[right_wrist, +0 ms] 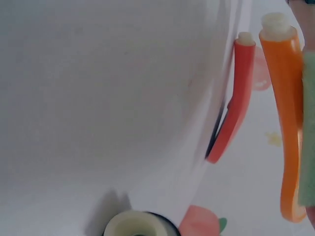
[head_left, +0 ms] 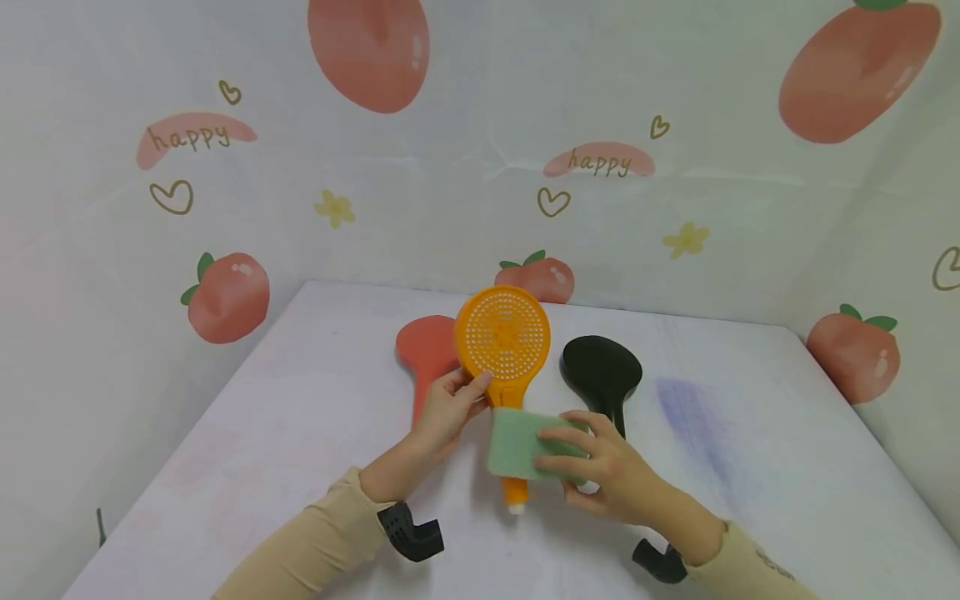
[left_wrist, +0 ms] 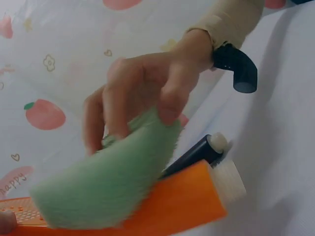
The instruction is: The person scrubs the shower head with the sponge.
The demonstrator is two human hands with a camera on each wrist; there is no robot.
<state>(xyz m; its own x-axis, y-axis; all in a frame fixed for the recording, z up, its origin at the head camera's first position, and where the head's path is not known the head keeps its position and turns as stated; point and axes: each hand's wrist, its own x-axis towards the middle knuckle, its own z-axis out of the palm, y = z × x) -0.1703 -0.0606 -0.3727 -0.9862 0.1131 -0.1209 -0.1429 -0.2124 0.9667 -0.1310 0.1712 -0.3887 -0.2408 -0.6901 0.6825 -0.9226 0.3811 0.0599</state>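
An orange shower head (head_left: 502, 333) stands raised above the table, its perforated face toward the head camera and its handle pointing down. My left hand (head_left: 452, 407) grips it at the neck, thumb on the front. Across the handle lies a light green cloth (head_left: 517, 446), which my right hand (head_left: 611, 467) holds from the right with fingers spread over it. In the left wrist view the cloth (left_wrist: 108, 177) bends over the orange handle (left_wrist: 182, 201), pinched between the right thumb and fingers. The handle's white threaded end (left_wrist: 229, 182) shows below the cloth.
A red shower head (head_left: 427, 342) lies behind my left hand, partly hidden. Behind my right hand lies a black shower head (head_left: 600, 367). White table (head_left: 300, 417) surrounds them, with a bluish smudge (head_left: 693, 425) at right. A fruit-patterned backdrop (head_left: 450, 183) rises behind.
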